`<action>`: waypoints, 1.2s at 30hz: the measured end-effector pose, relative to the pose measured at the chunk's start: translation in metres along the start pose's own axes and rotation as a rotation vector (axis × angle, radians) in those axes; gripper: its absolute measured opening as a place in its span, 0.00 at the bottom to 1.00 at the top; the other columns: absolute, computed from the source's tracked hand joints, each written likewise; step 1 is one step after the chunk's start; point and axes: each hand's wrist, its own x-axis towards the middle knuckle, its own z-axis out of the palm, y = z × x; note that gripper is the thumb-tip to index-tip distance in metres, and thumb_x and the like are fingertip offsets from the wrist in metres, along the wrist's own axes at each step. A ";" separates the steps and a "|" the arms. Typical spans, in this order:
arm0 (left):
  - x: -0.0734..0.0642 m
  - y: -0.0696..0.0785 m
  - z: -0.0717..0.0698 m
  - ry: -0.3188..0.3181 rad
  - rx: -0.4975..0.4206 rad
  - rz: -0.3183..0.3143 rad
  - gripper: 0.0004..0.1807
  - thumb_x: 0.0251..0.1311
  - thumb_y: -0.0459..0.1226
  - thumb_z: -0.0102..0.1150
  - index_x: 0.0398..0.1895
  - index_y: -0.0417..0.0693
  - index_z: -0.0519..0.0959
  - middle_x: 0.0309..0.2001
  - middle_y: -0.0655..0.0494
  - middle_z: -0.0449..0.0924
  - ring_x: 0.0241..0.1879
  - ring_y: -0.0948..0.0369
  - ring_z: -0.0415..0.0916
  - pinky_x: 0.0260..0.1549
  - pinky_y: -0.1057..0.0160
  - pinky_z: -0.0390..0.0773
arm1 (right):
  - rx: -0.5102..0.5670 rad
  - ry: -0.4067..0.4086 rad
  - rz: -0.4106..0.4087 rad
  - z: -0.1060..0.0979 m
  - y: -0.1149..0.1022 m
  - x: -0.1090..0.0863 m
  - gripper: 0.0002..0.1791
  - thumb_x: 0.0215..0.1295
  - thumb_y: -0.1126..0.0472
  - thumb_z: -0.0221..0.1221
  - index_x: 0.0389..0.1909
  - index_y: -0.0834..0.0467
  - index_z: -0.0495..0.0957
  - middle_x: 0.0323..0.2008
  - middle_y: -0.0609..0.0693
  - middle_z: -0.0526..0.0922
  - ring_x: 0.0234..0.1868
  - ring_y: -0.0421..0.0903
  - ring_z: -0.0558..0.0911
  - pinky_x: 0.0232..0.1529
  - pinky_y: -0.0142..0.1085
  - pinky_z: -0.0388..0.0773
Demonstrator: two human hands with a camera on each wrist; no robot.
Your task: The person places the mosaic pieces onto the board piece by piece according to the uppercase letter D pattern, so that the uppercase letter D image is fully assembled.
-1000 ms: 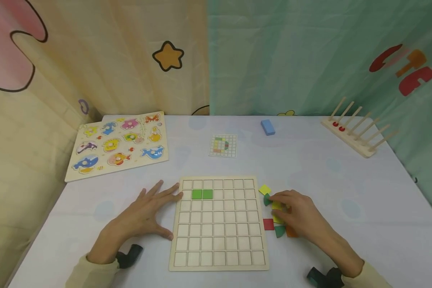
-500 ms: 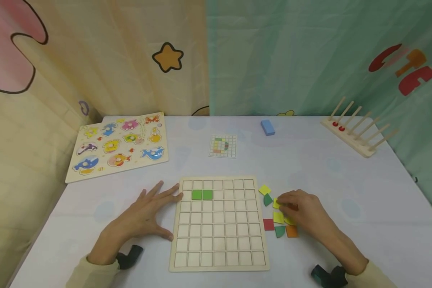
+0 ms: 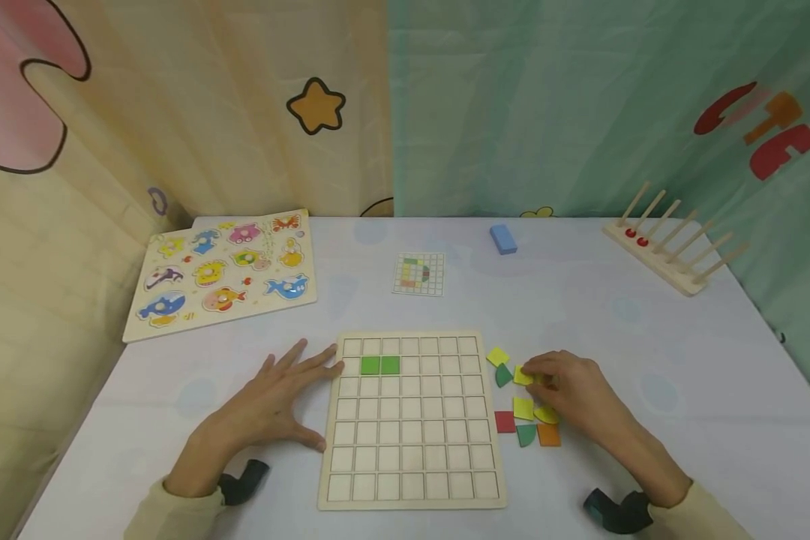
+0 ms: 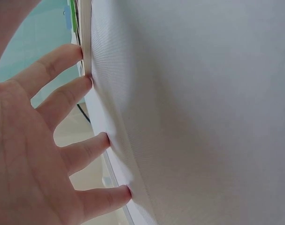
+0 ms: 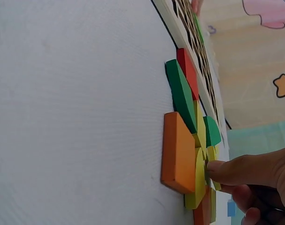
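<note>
A wooden grid board (image 3: 410,495) lies flat on the table with two light green square tiles (image 3: 381,365) side by side in its second row. My left hand (image 3: 270,405) has its fingers spread, with thumb and fingertips touching the board's left edge. At the right of the board, my right hand (image 3: 570,386) pinches a yellow square tile (image 3: 523,375) between thumb and fingers, low among the loose pieces. About it lie another yellow square (image 3: 523,409), a red square (image 3: 505,421), dark green curved pieces (image 3: 526,435) and orange blocks (image 5: 178,152). The hand hides some pieces.
A small pattern card (image 3: 418,274) lies beyond the board. An animal peg puzzle (image 3: 223,270) is at the back left. A blue block (image 3: 503,239) and a wooden peg rack (image 3: 655,255) with red beads stand at the back right. Curtains border the table.
My right hand has shifted slightly right and away from the dark green piece, uncovering yellow and orange pieces. The yellow tile at its fingertips has moved a little. The left hand stays put.
</note>
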 end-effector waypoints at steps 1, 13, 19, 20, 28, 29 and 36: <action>0.000 0.000 0.000 0.000 -0.001 -0.002 0.60 0.26 0.63 0.76 0.72 0.59 0.67 0.77 0.59 0.52 0.76 0.41 0.39 0.65 0.27 0.41 | -0.005 0.008 -0.003 -0.001 0.000 0.000 0.14 0.50 0.70 0.72 0.40 0.60 0.87 0.41 0.51 0.86 0.34 0.42 0.78 0.35 0.38 0.80; 0.001 0.001 0.001 -0.003 0.006 -0.012 0.60 0.26 0.64 0.76 0.72 0.59 0.66 0.77 0.59 0.52 0.76 0.41 0.38 0.66 0.27 0.40 | 0.055 0.013 -0.049 0.003 -0.016 0.012 0.15 0.51 0.69 0.72 0.42 0.61 0.87 0.43 0.52 0.86 0.33 0.40 0.78 0.34 0.33 0.81; 0.000 0.001 0.000 -0.001 0.008 -0.013 0.60 0.26 0.64 0.76 0.72 0.59 0.67 0.77 0.59 0.52 0.76 0.41 0.39 0.65 0.27 0.41 | 0.118 -0.013 -0.125 0.013 -0.028 0.025 0.14 0.50 0.70 0.72 0.41 0.63 0.87 0.42 0.51 0.86 0.36 0.42 0.80 0.35 0.32 0.81; 0.000 0.001 0.000 -0.001 0.007 -0.013 0.60 0.26 0.64 0.76 0.72 0.59 0.67 0.77 0.59 0.52 0.76 0.41 0.39 0.65 0.27 0.41 | 0.123 -0.019 -0.140 0.015 -0.031 0.028 0.14 0.51 0.69 0.72 0.41 0.63 0.87 0.42 0.51 0.86 0.37 0.43 0.81 0.36 0.33 0.81; 0.000 0.001 0.001 -0.003 0.003 -0.012 0.61 0.26 0.63 0.76 0.72 0.59 0.66 0.77 0.59 0.52 0.76 0.41 0.38 0.65 0.27 0.40 | 0.163 -0.052 -0.245 0.031 -0.052 0.046 0.13 0.52 0.70 0.71 0.41 0.64 0.87 0.41 0.51 0.87 0.41 0.47 0.83 0.39 0.35 0.82; 0.000 0.001 0.001 -0.003 0.003 -0.013 0.61 0.26 0.63 0.76 0.72 0.59 0.66 0.77 0.59 0.52 0.76 0.41 0.38 0.65 0.27 0.40 | 0.172 -0.057 -0.247 0.033 -0.055 0.048 0.13 0.53 0.70 0.71 0.41 0.64 0.87 0.41 0.51 0.87 0.42 0.47 0.83 0.40 0.36 0.82; 0.000 0.001 0.000 -0.006 0.010 -0.012 0.60 0.27 0.63 0.76 0.73 0.59 0.66 0.77 0.59 0.51 0.76 0.41 0.38 0.65 0.27 0.41 | 0.191 -0.103 -0.292 0.044 -0.074 0.061 0.12 0.56 0.69 0.68 0.42 0.63 0.86 0.43 0.52 0.86 0.47 0.50 0.83 0.47 0.43 0.81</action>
